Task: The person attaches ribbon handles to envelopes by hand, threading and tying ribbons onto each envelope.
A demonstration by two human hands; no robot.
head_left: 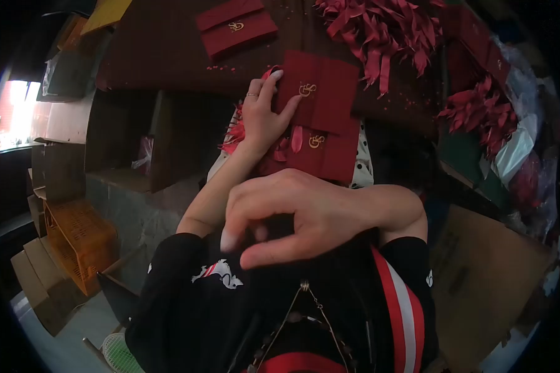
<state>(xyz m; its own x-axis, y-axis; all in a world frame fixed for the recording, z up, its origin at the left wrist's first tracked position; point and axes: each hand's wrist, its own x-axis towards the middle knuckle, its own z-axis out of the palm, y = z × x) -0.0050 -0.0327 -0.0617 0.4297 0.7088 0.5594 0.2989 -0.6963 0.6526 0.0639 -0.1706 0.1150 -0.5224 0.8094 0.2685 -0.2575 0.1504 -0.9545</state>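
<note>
A dark red flat packet [326, 78] with a gold logo lies over the near edge of the brown table. My left hand [264, 115] is at its left edge, thumb on its face and fingers along the side; a bit of red ribbon shows by the fingertips. Overlapped by this packet, a second red packet [333, 149] with the same logo rests toward my lap, a pink-red ribbon [297, 139] at its left. My right hand [292, 214] is raised before my chest, fingers curved and thumb apart, with nothing visible between them.
Another red packet [236, 28] lies farther back on the brown table [162, 50]. Bundles of red ribbons [386, 37] are at the back right, with more ribbons [479, 115] beside clear plastic [519, 146]. An orange crate [81, 239] and cardboard boxes [37, 280] stand at left.
</note>
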